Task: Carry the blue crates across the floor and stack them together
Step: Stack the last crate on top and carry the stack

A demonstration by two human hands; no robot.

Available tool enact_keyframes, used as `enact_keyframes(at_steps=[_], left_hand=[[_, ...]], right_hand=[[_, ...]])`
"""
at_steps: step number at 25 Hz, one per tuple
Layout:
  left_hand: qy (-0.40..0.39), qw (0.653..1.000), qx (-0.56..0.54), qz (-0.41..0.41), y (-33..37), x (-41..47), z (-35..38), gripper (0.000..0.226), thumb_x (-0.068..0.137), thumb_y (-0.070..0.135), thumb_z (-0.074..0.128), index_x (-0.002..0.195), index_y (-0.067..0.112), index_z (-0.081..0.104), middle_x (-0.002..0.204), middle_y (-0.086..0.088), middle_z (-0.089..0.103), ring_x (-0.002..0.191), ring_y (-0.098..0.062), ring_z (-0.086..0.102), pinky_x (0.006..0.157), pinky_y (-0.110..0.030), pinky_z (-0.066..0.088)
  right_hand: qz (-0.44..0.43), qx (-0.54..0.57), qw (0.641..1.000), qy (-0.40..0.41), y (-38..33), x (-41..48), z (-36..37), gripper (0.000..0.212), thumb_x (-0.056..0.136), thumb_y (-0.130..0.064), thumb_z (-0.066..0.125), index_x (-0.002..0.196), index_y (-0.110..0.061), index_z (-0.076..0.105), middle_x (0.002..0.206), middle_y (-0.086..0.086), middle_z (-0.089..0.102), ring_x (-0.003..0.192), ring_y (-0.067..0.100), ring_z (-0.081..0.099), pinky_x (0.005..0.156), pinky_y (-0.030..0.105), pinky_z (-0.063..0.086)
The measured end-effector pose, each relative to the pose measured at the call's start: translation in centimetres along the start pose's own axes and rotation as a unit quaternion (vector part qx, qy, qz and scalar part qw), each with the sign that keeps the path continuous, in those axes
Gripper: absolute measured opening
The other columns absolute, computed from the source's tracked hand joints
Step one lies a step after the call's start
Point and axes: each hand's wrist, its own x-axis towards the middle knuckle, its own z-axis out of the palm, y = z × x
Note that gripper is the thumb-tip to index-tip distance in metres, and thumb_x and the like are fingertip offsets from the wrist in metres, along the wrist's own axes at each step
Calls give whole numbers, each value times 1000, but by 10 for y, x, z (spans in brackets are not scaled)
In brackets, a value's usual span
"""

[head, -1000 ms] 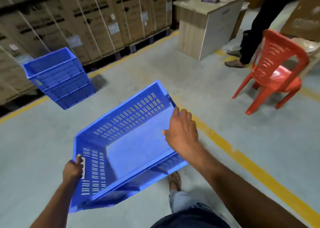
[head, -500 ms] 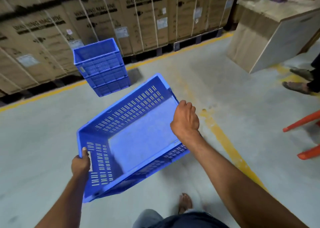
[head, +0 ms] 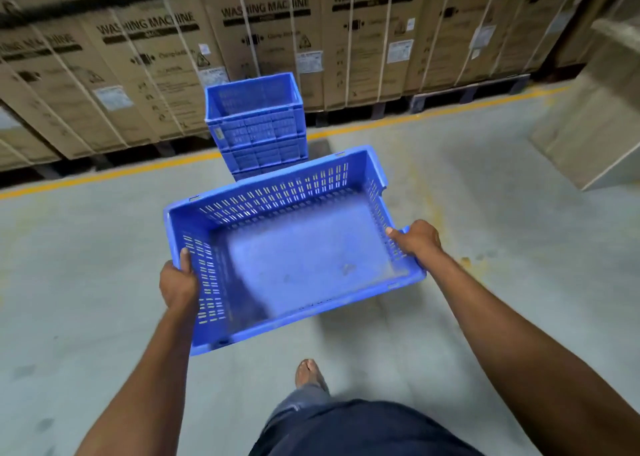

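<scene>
I carry an empty blue slotted crate [head: 298, 258] above the floor, nearly level, its open top facing me. My left hand [head: 178, 282] grips its left short wall, thumb over the rim. My right hand [head: 415, 239] grips the right short wall, thumb inside. Straight ahead, a stack of blue crates [head: 256, 126] stands on the floor against the cardboard boxes, just behind the carried crate's far rim. The stack's bottom is hidden by the carried crate.
A row of tall washing-machine cartons [head: 346, 40] on pallets lines the far side. A yellow floor line [head: 433, 114] runs in front of them. A wooden desk [head: 595, 133] stands at the right. My bare foot [head: 308, 374] is on the grey concrete floor [head: 86, 282].
I turned left and walked toward the stack, which now sits dead ahead and closer. The carried crate swung from tilted to nearly level. The red chair and the other person left the view.
</scene>
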Motion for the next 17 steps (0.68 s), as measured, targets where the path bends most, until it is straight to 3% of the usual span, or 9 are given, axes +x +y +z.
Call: enact_keyframes(at_steps=[3, 5, 8, 10, 12, 13, 15, 17], left_hand=[[-9, 1000, 7, 12, 39, 62, 8, 58, 100, 56, 46, 96, -1, 58, 102, -30, 66, 94, -47, 64, 82, -49, 49], [-14, 1000, 21, 3, 65, 99, 14, 56, 99, 57, 47, 98, 2, 59, 103, -27, 66, 95, -45, 64, 84, -49, 50], [-49, 999, 13, -9, 99, 148, 33, 54, 99, 53, 51, 98, 0, 59, 101, -27, 66, 93, -44, 64, 83, -47, 51], [-100, 995, 3, -20, 125, 186, 51, 49, 95, 44, 59, 92, -5, 59, 83, -25, 65, 76, -40, 64, 71, -42, 52], [-182, 983, 3, -18, 152, 219, 67, 36, 90, 27, 61, 70, 0, 50, 49, -12, 52, 43, -25, 51, 48, -26, 41], [-220, 976, 5, -12, 166, 235, 76, 34, 94, 18, 58, 65, 4, 45, 44, -9, 44, 33, -18, 43, 41, -20, 34], [-272, 962, 7, -1, 191, 262, 95, 35, 102, 6, 50, 67, 8, 42, 54, -9, 40, 29, -10, 38, 36, -19, 32], [-310, 950, -17, 0, 211, 280, 114, 27, 102, 1, 50, 76, 7, 44, 61, -10, 43, 37, -13, 44, 44, -25, 37]], right_hand=[[16, 21, 1000, -8, -40, 33, 23, 48, 87, -50, 69, 105, -6, 61, 107, 15, 68, 104, 33, 65, 72, 29, 40], [13, -1, 1000, 26, -73, 53, 29, 35, 83, -40, 73, 100, -11, 63, 108, 14, 70, 99, 32, 67, 71, 29, 43], [12, -52, 996, 71, -119, 86, 30, 8, 81, -18, 64, 88, -14, 66, 100, 12, 71, 85, 33, 66, 68, 28, 43], [7, -75, 995, 60, -142, 117, 30, 11, 78, -11, 60, 86, -14, 67, 99, 11, 70, 83, 31, 64, 70, 29, 46], [8, -99, 995, 27, -160, 155, 28, 16, 75, -10, 61, 89, -13, 68, 103, 12, 70, 94, 32, 68, 75, 30, 48], [10, -107, 994, 8, -169, 177, 26, 13, 74, -10, 63, 86, -11, 67, 102, 14, 70, 96, 32, 68, 74, 30, 48], [6, -112, 994, -18, -186, 227, 21, 6, 72, -9, 68, 76, -7, 64, 97, 19, 70, 92, 33, 68, 71, 29, 47], [10, -113, 993, -40, -199, 276, 20, 10, 71, -10, 74, 72, -5, 65, 93, 23, 70, 86, 33, 67, 68, 30, 47]])
